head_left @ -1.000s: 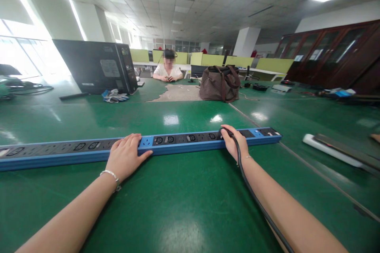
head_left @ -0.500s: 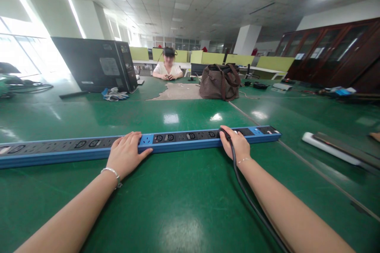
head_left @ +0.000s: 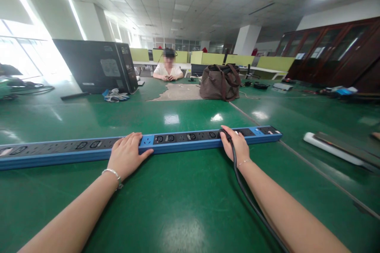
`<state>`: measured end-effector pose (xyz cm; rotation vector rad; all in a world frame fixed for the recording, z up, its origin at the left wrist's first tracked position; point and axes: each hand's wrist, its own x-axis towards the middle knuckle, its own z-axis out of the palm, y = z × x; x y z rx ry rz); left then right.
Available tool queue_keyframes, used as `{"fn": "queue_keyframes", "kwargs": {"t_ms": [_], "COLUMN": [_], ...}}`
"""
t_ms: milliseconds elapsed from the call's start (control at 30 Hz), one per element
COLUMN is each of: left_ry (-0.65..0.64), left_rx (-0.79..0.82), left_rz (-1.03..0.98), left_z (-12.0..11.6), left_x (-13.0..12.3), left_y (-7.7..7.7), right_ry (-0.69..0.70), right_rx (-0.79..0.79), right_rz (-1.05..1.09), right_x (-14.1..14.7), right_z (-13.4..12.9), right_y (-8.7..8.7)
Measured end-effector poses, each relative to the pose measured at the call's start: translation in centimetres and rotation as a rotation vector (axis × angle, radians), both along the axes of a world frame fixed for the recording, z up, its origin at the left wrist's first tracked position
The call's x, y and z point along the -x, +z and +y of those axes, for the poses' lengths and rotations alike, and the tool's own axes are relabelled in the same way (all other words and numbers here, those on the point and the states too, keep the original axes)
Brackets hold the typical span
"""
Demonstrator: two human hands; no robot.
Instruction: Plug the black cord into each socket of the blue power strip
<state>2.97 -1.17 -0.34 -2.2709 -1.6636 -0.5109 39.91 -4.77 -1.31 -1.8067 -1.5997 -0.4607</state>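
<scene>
A long blue power strip with black sockets lies across the green table from the left edge to right of centre. My left hand is laid over its middle, fingers on top and thumb along the near side, gripping it. Toward the strip's right end, my right hand has its fingers closed around a black plug, which sits at a socket. How deep the plug is in cannot be made out. From it a black cable runs down to the bottom edge beside my right forearm.
Behind the strip are a black computer case, gloves and a brown bag. A white bar-shaped object lies at the right. Across the table sits a person.
</scene>
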Motion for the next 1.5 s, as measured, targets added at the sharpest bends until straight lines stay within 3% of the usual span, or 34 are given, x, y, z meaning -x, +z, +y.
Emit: {"fn": "queue_keyframes", "kwargs": {"t_ms": [533,633,800,967,1133,1333,1500], "left_ry": [0.001,-0.001,-0.003,-0.006,-0.001,-0.004,-0.017], "left_rx": [0.004,0.008,0.009,0.007,0.008,0.005,-0.001], "left_rz": [-0.012,-0.019,-0.023,-0.021,-0.021,-0.039,-0.053], "left_z": [0.1,0.1,0.1,0.1,0.0,0.1,0.0], "left_x": [0.1,0.1,0.1,0.1,0.0,0.0,-0.1], "left_y": [0.0,0.0,0.0,0.0,-0.1,-0.2,-0.1], "right_ry": [0.006,0.011,0.019,0.066,0.17,0.387,0.283], "right_rx": [-0.06,-0.083,-0.282,-0.164,-0.111,-0.082,-0.026], "right_rz": [0.122,0.246,0.601,0.553,0.412,0.368,0.409], "right_x": [0.2,0.4,-0.4,-0.2,2.7,9.0,13.0], "right_z": [0.8,0.9,1.0,0.6,0.1,0.0,1.4], "right_y": [-0.4,0.0,0.3,-0.1,0.6,1.5,1.5]}}
